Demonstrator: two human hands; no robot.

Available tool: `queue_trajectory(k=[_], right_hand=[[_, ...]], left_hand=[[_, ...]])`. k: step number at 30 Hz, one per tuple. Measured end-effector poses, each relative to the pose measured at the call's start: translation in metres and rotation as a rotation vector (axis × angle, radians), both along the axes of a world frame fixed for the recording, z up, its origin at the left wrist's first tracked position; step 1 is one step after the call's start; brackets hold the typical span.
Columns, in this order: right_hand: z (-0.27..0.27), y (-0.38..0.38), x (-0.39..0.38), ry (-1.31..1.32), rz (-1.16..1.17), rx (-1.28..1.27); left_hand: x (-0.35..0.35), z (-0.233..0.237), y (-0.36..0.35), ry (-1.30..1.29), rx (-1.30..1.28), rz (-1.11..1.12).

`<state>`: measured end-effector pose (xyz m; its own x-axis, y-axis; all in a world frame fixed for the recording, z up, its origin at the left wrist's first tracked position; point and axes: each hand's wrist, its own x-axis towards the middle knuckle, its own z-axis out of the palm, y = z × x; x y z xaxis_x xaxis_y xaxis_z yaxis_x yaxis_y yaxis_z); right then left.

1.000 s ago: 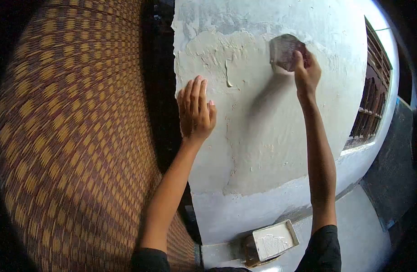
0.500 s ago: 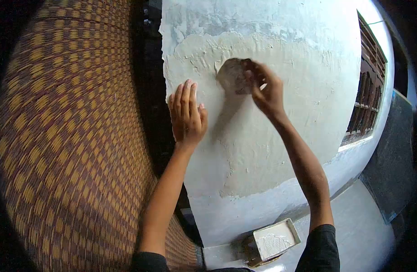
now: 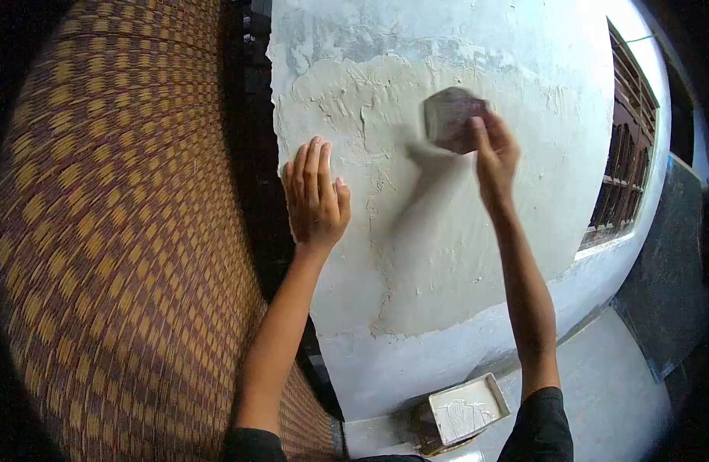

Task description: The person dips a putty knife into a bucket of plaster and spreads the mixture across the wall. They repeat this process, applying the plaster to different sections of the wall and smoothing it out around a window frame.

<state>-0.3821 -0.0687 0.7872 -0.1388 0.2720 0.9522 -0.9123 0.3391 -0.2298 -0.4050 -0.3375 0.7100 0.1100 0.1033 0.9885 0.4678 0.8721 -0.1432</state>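
My right hand (image 3: 495, 150) pinches a flat, dark scraper (image 3: 451, 120) by its right edge. The scraper is blurred and casts a shadow down and left over the wall. My left hand (image 3: 317, 192) lies against the wall's left edge with its fingers stretched upward. Between and around both hands spreads a wide patch of cream putty (image 3: 447, 231), with ridges and small lumps on its surface. Bluish-white wall (image 3: 416, 369) shows above and below this patch.
Below on the floor (image 3: 601, 369) stands a rectangular container (image 3: 470, 410) of white putty. A woven mat (image 3: 123, 231) hangs along the left, past a dark gap. The wall has a window with a brown grille (image 3: 624, 146) at right, near a dark panel (image 3: 662, 269).
My right hand has moved right with the scraper, whose blade now shows more fully at an angle to the wall. My left hand stays in nearly the same place.
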Motion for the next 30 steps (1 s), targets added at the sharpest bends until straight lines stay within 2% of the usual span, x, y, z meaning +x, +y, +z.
queue_trajectory(k=[2, 4, 5, 8, 10, 12, 13, 14, 16, 18, 20, 22, 23, 26, 28, 30], right_hand=[[-0.006, -0.028, 0.008, 0.0, -0.174, 0.196], [-0.007, -0.049, 0.02, -0.041, -0.219, 0.35], [-0.007, -0.047, 0.015, -0.042, -0.219, 0.349], [0.005, -0.024, 0.006, -0.053, -0.346, 0.162], [0.013, 0.012, -0.002, 0.015, -0.215, -0.021], [0.015, 0.051, -0.008, 0.049, -0.271, -0.15], [0.016, 0.059, 0.003, -0.075, -0.272, -0.244], [0.018, 0.063, 0.004, -0.009, -0.317, -0.305], [0.017, 0.067, 0.003, 0.039, -0.231, -0.34], [0.016, 0.04, 0.011, 0.109, -0.033, -0.229], [0.016, 0.009, 0.016, 0.077, 0.007, -0.07], [0.018, -0.018, 0.002, 0.052, -0.11, 0.049], [0.021, -0.037, 0.006, 0.092, -0.14, 0.144], [0.026, -0.068, 0.011, -0.004, -0.191, 0.335], [0.038, -0.065, 0.008, 0.025, -0.245, 0.336], [0.054, -0.043, 0.002, 0.106, -0.332, 0.152]], left_hand=[[0.0, 0.0, -0.001, -0.002, 0.003, -0.007], [-0.001, 0.0, -0.002, -0.003, -0.001, -0.002], [-0.001, 0.0, -0.003, -0.004, -0.005, 0.004], [-0.002, 0.0, -0.004, -0.01, -0.009, -0.013], [-0.002, 0.0, -0.004, -0.008, -0.002, -0.015], [-0.001, -0.001, -0.003, -0.009, 0.001, -0.014], [-0.002, -0.001, -0.003, -0.006, 0.002, -0.012], [-0.002, -0.001, -0.002, -0.003, 0.002, -0.01], [0.001, -0.001, -0.002, -0.019, 0.007, 0.007], [0.0, -0.001, -0.001, -0.02, 0.006, 0.003], [0.0, 0.0, -0.002, -0.017, 0.006, 0.001], [0.001, -0.001, -0.002, -0.018, 0.006, 0.002], [0.001, -0.001, -0.003, -0.021, 0.003, 0.002], [0.002, 0.0, -0.004, -0.019, -0.001, 0.01], [0.001, 0.0, -0.005, -0.01, -0.002, 0.017], [0.001, -0.001, -0.004, -0.017, 0.003, 0.003]])
